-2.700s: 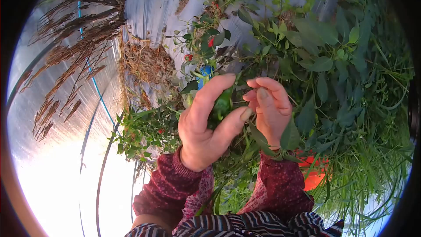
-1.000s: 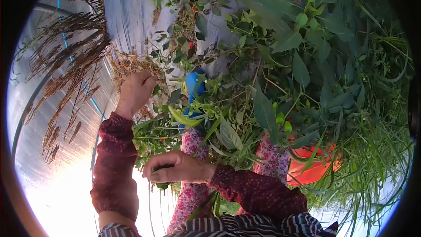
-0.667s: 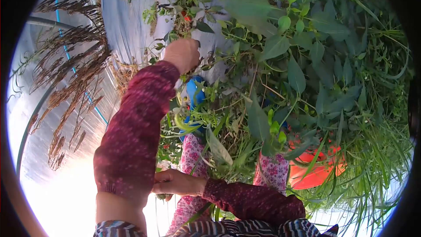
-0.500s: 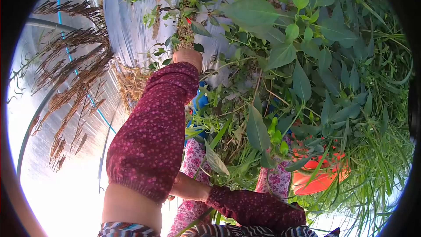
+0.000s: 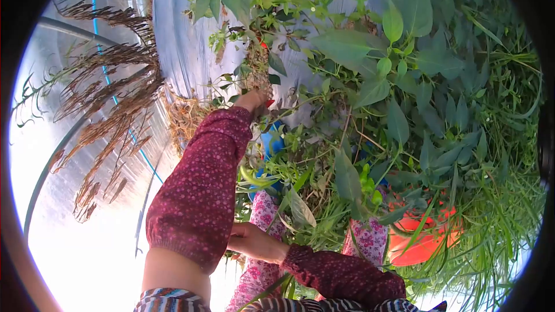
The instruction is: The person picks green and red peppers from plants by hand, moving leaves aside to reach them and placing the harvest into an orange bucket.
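Observation:
My left hand (image 5: 250, 101) reaches forward to a stem among small leaves, its fingers mostly turned away from view. A small red pepper (image 5: 269, 103) shows at the fingertips, and the hand looks closed on it. Further along the same row, another bit of red (image 5: 263, 45) hangs among the leaves. My right hand (image 5: 257, 242) lies across my body, close to my leg, with its fingers hidden behind the left sleeve (image 5: 199, 179). Whether it holds anything does not show. Both arms wear dark red dotted sleeve covers.
Grey plastic sheeting (image 5: 188, 40) covers the bed ahead. Dense leafy plants (image 5: 370, 75) fill the right side. A red-orange basket (image 5: 419, 245) stands in grass by my right leg. Dried brown stalks (image 5: 115, 115) and a blue line (image 5: 110, 86) are on the left. Blue footwear (image 5: 272, 141) shows below.
My left hand has drawn back slightly from the plant, and the red pepper now shows at its fingers. The whole view has shifted a little. My right hand stays near my leg.

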### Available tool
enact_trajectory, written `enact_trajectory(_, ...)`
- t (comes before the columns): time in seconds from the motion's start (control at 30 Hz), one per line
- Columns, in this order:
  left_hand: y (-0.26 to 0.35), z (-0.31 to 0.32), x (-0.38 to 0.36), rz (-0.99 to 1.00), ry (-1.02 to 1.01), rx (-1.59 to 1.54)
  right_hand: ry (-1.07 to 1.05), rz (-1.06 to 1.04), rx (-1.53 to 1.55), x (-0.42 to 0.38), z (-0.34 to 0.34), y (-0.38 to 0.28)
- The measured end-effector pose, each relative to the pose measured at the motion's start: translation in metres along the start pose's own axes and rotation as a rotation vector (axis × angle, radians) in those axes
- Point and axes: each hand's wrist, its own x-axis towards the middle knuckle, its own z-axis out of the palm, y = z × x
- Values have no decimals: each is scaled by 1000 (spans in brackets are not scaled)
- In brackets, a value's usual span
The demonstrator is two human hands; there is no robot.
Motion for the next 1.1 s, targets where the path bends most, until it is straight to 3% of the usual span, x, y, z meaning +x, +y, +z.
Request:
enact_trajectory(0.03, 9, -8, -12, -44, 30, -185, -2, 0, -7, 0, -1, -2)
enact_trajectory(0.07, 19, -18, -22, -45, 36, -182, -2, 0, 5, -1, -2, -5)
enact_trajectory(0.13, 29, -24, -33, -551, 104, -1607, 2, -3, 25, 0, -1, -6)
enact_trajectory(0.17, 6, -1, -33, -159, 199, -972, 9, -7, 36, 0, -2, -7)
enact_trajectory(0.2, 4, 8, -31, -157, 201, -971, 15, -11, 43, 0, -3, -7)
enact_trajectory(0.27, 7, 21, -34, -113, 512, -1107, -5, 0, 15, -1, -8, -15)
enact_trajectory(0.3, 20, 2, -44, -181, 405, -736, -29, 15, -3, -1, -7, -16)
enact_trajectory(0.33, 33, -23, -58, -183, 400, -732, -33, 14, 2, 0, -6, -14)
enact_trajectory(0.4, 52, -67, -75, -287, 285, -287, -27, -5, 1, 1, -7, -13)
enact_trajectory(0.47, 61, -86, -60, -123, 440, 13, -17, -6, 28, 1, -6, -15)
enact_trajectory(0.5, 102, -140, -75, -90, 467, 172, 11, -36, 6, 0, -5, -15)
enact_trajectory(0.57, 97, -160, -42, 136, 917, 283, 43, -64, -14, 0, -5, -15)
enact_trajectory(0.63, 101, -195, -22, 136, 851, 334, 20, -145, -24, 0, -6, -12)
enact_trajectory(0.73, 86, -213, 19, -170, 172, 561, 29, -168, -36, 0, -7, -10)
enact_trajectory(0.8, 74, -214, 21, -471, 98, 363, 29, -155, -33, -5, -7, -19)
enact_trajectory(1.0, 39, -202, -62, -284, 47, 341, -22, -62, 9, -10, -7, -25)
enact_trajectory(1.07, 30, -188, -87, -132, 302, 111, -13, -55, -1, -11, -5, -27)
enact_trajectory(1.1, 28, -187, -93, -194, 295, -37, -8, -72, -28, -12, -6, -30)
